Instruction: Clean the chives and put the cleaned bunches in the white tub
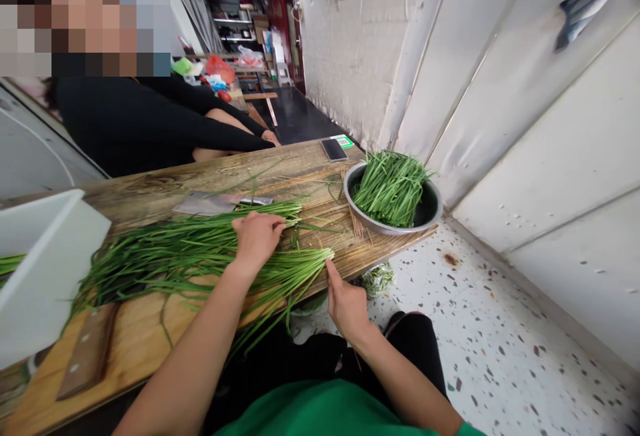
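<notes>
Long garlic chives (165, 249) lie across the wooden table, white stem ends pointing right. My left hand (256, 239) rests over them, thumb and fingers pinched on a few stems in the upper part. A nearer bunch of chives (300, 266) fans out beneath my left wrist. My right hand (347, 304) is at this bunch's stem ends, the index fingertip touching them. Its other fingers are curled, and whatever they may hold is hidden. Behind the chives lies a cleaver (207, 203). A metal basin (434, 213) with a heap of cut chives (393, 189) stands at the table's right end.
Thin bamboo skewers (357, 223) lie beside the basin. A phone (333, 150) is near the far edge. At left are a white plastic bin (55, 269) and a cutting board (145, 349) with a wooden-handled blade (90, 349). A person in black (150, 123) sits across the table.
</notes>
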`<action>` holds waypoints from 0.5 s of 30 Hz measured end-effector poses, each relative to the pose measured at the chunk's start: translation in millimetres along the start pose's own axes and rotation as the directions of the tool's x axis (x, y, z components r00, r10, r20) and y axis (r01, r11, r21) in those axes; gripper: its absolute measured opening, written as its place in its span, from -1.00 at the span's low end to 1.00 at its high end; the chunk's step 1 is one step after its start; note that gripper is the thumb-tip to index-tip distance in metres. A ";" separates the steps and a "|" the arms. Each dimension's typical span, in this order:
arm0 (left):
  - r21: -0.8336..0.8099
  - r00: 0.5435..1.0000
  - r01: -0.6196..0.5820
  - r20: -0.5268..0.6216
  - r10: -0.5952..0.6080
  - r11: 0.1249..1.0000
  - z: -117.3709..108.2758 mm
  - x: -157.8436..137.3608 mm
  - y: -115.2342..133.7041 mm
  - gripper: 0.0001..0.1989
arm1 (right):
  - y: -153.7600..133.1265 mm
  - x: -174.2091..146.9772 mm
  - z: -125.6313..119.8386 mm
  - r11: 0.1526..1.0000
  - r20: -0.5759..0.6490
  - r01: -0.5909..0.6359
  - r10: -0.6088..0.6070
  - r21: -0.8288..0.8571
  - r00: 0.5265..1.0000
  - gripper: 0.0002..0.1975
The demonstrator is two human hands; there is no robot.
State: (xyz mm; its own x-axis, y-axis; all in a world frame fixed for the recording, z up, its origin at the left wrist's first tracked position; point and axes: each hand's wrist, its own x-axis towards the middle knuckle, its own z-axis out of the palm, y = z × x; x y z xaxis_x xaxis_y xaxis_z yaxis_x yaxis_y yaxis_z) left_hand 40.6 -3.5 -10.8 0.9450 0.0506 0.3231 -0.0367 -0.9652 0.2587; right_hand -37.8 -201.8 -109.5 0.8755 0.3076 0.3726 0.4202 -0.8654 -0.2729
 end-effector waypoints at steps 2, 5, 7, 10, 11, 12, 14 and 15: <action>0.077 0.999 -0.043 0.016 0.042 0.996 2.1 4.8 -6.1 -0.83 | -0.8 0.6 -0.4 1.000 0.003 -0.003 0.003 0.012 1.000 -0.48; 0.164 0.996 -0.084 0.043 0.078 0.983 7.0 9.8 -8.7 -0.84 | -1.0 0.8 -1.2 1.000 0.010 -0.008 0.007 0.028 1.000 -0.49; 0.202 0.995 -0.099 0.047 0.091 0.974 8.6 11.4 -8.3 -0.85 | -0.6 0.7 -1.7 0.999 0.017 -0.004 0.003 0.036 1.000 -0.48; 0.223 0.991 -0.132 0.041 0.126 0.966 9.3 11.7 -8.3 -0.84 | 0.0 0.5 -2.7 0.999 0.018 0.006 -0.007 0.044 1.000 -0.48; 0.227 0.990 -0.144 0.042 0.138 0.963 9.5 11.5 -8.6 -0.85 | 0.0 0.6 -3.2 0.999 0.018 0.007 -0.007 0.045 1.000 -0.48; 0.230 0.988 -0.156 0.046 0.149 0.961 9.9 11.3 -9.0 -0.86 | -0.1 0.6 -3.7 0.999 0.020 0.005 -0.006 0.045 1.000 -0.48; 0.227 0.984 -0.176 0.070 0.165 0.958 10.9 11.2 -9.7 -0.87 | -0.7 0.9 -4.8 0.999 0.026 0.001 -0.003 0.046 1.000 -0.48; 0.217 0.982 -0.183 0.083 0.168 0.959 11.4 11.3 -10.0 -0.88 | -1.1 1.1 -5.4 0.999 0.029 0.001 -0.002 0.046 1.000 -0.49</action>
State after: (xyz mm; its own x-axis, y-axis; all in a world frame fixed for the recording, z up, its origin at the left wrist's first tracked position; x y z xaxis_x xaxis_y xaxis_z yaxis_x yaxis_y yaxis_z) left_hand 55.4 3.8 -20.2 0.9491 -0.1343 0.2850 -0.1374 -0.9905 -0.0090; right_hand -38.6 -202.7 -104.0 0.8814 0.3207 0.3468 0.4311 -0.8463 -0.3130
